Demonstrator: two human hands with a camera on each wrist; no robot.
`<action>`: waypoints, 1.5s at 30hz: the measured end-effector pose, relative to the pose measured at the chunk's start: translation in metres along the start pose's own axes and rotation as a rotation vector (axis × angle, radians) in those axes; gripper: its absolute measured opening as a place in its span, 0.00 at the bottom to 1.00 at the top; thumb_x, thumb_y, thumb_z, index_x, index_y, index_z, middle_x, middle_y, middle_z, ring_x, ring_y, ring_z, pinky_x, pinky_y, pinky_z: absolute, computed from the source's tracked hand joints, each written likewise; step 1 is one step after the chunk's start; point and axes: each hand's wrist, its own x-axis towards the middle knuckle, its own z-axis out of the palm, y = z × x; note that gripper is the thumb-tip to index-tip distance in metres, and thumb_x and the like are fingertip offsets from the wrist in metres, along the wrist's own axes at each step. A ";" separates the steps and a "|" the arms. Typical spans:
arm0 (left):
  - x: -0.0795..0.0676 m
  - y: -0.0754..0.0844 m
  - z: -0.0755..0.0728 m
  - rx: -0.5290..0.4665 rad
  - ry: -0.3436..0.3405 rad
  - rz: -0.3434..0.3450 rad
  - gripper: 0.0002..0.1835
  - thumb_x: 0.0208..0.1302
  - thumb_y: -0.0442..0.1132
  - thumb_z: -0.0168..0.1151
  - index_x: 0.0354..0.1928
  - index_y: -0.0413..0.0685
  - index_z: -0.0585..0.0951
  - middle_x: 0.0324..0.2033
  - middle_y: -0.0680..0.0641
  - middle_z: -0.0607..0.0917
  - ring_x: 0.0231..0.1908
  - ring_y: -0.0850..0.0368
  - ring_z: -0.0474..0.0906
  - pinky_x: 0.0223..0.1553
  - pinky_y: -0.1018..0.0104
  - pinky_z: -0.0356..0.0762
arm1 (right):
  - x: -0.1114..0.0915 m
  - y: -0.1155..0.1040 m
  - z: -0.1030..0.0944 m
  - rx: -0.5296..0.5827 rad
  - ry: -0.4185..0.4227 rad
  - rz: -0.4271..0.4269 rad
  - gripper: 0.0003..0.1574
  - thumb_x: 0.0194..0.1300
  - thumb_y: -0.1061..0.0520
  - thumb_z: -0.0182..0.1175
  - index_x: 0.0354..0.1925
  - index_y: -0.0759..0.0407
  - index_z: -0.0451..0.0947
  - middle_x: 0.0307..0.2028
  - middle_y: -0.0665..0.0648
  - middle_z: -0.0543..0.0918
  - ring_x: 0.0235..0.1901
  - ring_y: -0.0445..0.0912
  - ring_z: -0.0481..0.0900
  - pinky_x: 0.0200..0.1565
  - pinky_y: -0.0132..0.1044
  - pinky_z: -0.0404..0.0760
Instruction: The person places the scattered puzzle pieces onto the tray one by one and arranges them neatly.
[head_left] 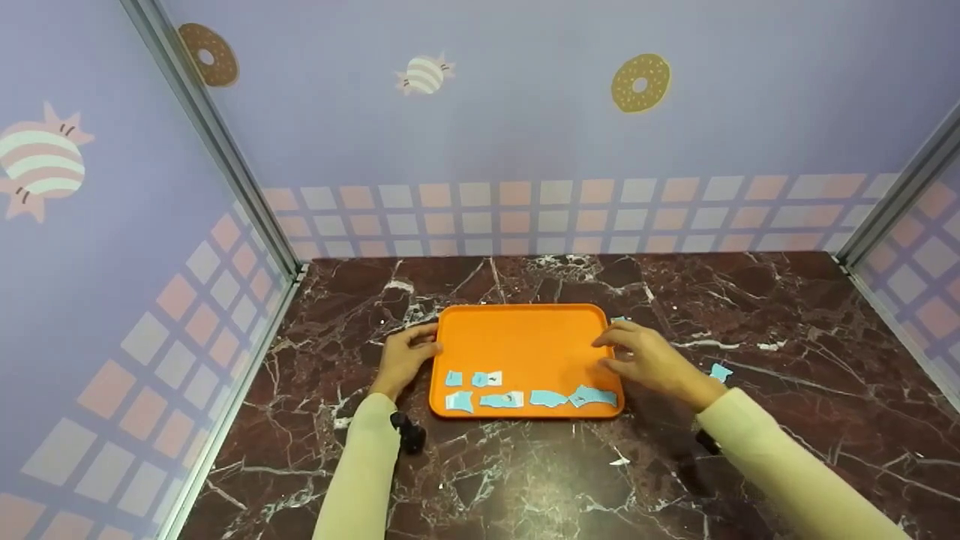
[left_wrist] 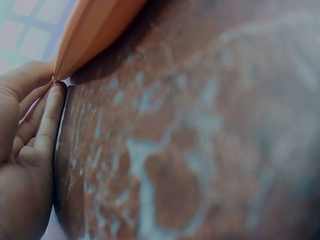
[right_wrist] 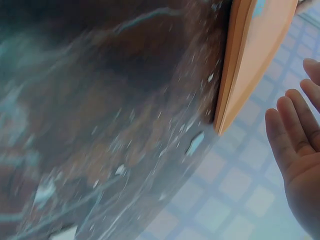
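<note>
An orange tray (head_left: 525, 337) lies on the marbled table with torn light-blue paper pieces in two rows along its near side. In the front row are a piece (head_left: 460, 402) at the left, a longer strip (head_left: 501, 400) and two pieces nearly meeting at the right (head_left: 594, 397). Behind them sit a small square piece (head_left: 454, 378) and a blue-and-white one (head_left: 487, 379). My left hand (head_left: 403, 361) pinches the tray's left rim (left_wrist: 75, 47) between thumb and fingers. Over the right rim hovers my right hand (head_left: 645, 358), its fingers extended and nothing held.
Right of the tray, a blue paper piece (head_left: 721, 373) lies on the table (head_left: 787, 450). Another piece (head_left: 619, 319) shows partly behind my right hand. A white scrap (head_left: 620, 459) is nearer me. Patterned walls (head_left: 525, 150) enclose the back and sides.
</note>
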 end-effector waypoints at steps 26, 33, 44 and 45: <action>0.000 -0.002 0.000 0.000 -0.003 0.001 0.21 0.64 0.25 0.72 0.60 0.32 0.86 0.52 0.34 0.88 0.53 0.45 0.86 0.49 0.68 0.85 | -0.081 0.049 -0.069 -0.154 0.002 0.262 0.20 0.59 0.71 0.74 0.50 0.65 0.88 0.46 0.62 0.85 0.43 0.63 0.86 0.47 0.63 0.85; 0.001 -0.001 0.000 0.014 0.002 -0.013 0.21 0.65 0.25 0.72 0.61 0.33 0.86 0.52 0.35 0.88 0.54 0.44 0.86 0.51 0.66 0.85 | -0.102 0.063 -0.081 -0.194 -0.055 0.288 0.21 0.54 0.74 0.73 0.48 0.65 0.88 0.44 0.62 0.85 0.39 0.58 0.84 0.41 0.55 0.85; -0.001 0.000 -0.001 0.002 -0.005 -0.012 0.21 0.65 0.25 0.72 0.60 0.33 0.86 0.52 0.35 0.88 0.53 0.44 0.85 0.50 0.66 0.85 | -0.115 0.071 -0.086 -0.190 -0.114 0.377 0.21 0.54 0.73 0.72 0.48 0.65 0.88 0.41 0.59 0.82 0.35 0.54 0.82 0.38 0.51 0.84; -0.001 0.000 -0.001 0.001 -0.007 -0.011 0.21 0.65 0.25 0.72 0.61 0.33 0.86 0.52 0.35 0.88 0.54 0.44 0.85 0.50 0.66 0.85 | -0.115 0.071 -0.086 -0.188 -0.115 0.380 0.20 0.54 0.73 0.72 0.47 0.65 0.88 0.40 0.58 0.82 0.35 0.53 0.82 0.38 0.50 0.84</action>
